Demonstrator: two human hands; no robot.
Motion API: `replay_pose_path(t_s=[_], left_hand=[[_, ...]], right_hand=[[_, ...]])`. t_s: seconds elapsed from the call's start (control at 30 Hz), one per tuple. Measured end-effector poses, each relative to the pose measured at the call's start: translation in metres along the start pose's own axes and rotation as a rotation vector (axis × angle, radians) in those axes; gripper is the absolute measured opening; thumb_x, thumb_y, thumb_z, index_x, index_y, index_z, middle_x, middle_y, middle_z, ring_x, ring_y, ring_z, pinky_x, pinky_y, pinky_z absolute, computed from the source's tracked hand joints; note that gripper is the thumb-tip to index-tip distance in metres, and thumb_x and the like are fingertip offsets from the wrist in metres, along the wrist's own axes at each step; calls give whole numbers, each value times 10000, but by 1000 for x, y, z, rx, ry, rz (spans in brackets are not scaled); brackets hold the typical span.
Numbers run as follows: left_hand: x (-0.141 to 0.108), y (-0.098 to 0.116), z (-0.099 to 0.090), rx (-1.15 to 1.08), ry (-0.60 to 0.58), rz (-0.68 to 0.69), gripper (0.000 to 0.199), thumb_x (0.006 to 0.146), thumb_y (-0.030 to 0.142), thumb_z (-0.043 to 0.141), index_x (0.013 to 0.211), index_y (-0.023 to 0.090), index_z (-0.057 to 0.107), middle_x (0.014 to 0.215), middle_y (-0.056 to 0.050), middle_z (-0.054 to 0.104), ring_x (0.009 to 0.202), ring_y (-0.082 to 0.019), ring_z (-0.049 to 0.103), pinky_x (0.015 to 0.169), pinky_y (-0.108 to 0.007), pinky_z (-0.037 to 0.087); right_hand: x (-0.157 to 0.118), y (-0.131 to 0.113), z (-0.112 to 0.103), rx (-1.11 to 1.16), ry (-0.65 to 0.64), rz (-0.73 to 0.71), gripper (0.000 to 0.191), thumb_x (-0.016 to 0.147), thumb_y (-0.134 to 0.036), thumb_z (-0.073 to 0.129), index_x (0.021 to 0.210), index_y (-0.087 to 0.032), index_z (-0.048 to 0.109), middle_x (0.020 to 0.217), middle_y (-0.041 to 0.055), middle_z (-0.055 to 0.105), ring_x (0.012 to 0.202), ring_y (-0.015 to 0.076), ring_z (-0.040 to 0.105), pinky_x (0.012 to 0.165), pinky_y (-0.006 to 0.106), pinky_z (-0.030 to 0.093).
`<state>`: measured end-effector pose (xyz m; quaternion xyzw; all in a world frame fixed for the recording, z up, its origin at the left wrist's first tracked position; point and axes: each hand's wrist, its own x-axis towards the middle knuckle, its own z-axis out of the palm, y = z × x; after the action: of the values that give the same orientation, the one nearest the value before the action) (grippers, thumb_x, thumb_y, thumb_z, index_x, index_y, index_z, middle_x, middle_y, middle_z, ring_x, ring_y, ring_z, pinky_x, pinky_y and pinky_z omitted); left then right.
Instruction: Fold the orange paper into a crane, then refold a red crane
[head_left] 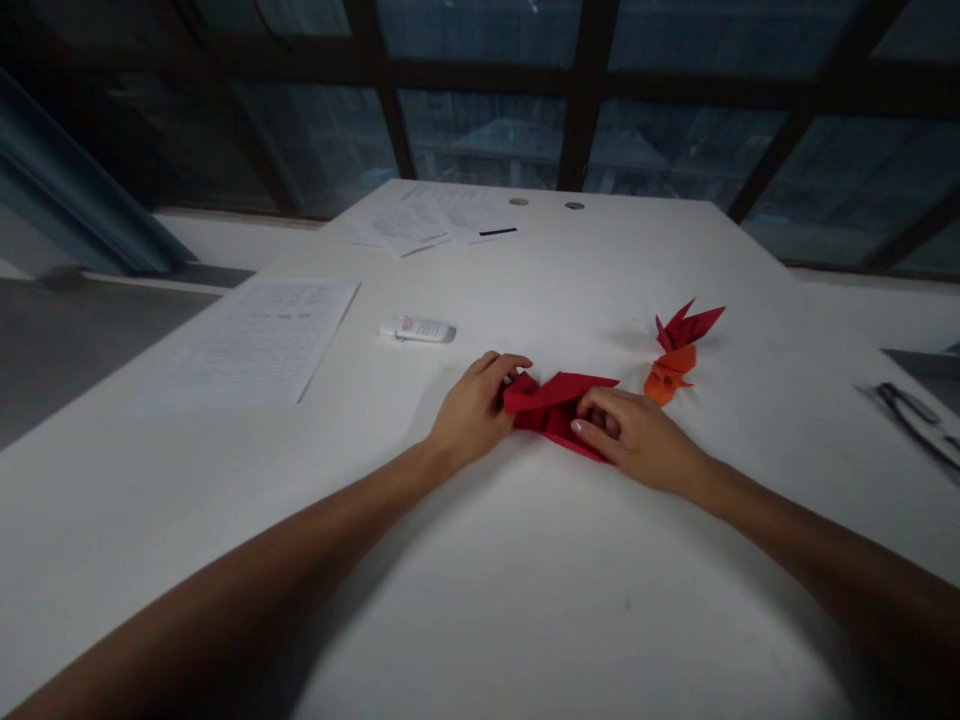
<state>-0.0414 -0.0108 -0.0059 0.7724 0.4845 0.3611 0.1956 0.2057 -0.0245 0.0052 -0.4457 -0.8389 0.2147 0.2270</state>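
Note:
Between my two hands is a partly folded sheet of red origami paper (559, 392), its flaps standing apart around a dark inner fold. My left hand (480, 405) grips its left end, fingers curled over the far side and partly hidden. At the right end, my right hand (637, 432) has its fingers curled into the paper's opening, with the thumb toward me. Just beyond my right hand lies an orange folded paper figure (670, 374). A red folded paper figure (690, 326) with pointed tips sits behind it, touching or nearly so.
A white remote-like device (417, 329) lies beyond my left hand. Printed sheets (262, 340) rest at the left, and more papers (427, 215) with a dark pen (498, 232) at the far end. Eyeglasses (919, 415) lie at the right edge of the white table (525, 600).

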Motion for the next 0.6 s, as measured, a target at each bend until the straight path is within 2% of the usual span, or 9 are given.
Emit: replay_pose_path(t_s=[0.13, 0.3, 0.47, 0.6], left_hand=[[-3, 10, 0, 169, -24, 115, 453, 820, 180, 646, 1273, 196, 644, 1233, -116, 639, 1127, -275, 580, 1023, -453, 490], [-2, 12, -1, 208, -10, 149, 174, 943, 277, 593, 1054, 208, 707, 1122, -80, 688, 1036, -251, 587, 956, -424, 481], [3, 4, -2, 169, 80, 74, 200, 981, 281, 536, 894, 173, 680, 944, -71, 709, 896, -209, 607, 842, -357, 475], [5, -5, -5, 144, 88, -51, 228, 967, 272, 517, 852, 173, 687, 856, -59, 704, 769, -176, 613, 711, -300, 450]], right_hand=[[0, 0, 1, -11, -3, 34, 123, 927, -240, 607, 812, -210, 573, 742, -14, 637, 600, 123, 514, 583, 265, 370], [-1, 3, 2, 25, -8, 85, 118, 877, -198, 613, 766, -213, 577, 666, -34, 594, 566, 118, 491, 572, 265, 358], [-4, 12, 4, 175, 59, 193, 53, 834, -224, 651, 786, -220, 630, 641, -37, 597, 570, 131, 506, 541, 263, 358], [-3, 18, 6, 257, 142, 285, 75, 816, -279, 692, 811, -224, 641, 652, -31, 619, 568, 140, 537, 530, 267, 368]])
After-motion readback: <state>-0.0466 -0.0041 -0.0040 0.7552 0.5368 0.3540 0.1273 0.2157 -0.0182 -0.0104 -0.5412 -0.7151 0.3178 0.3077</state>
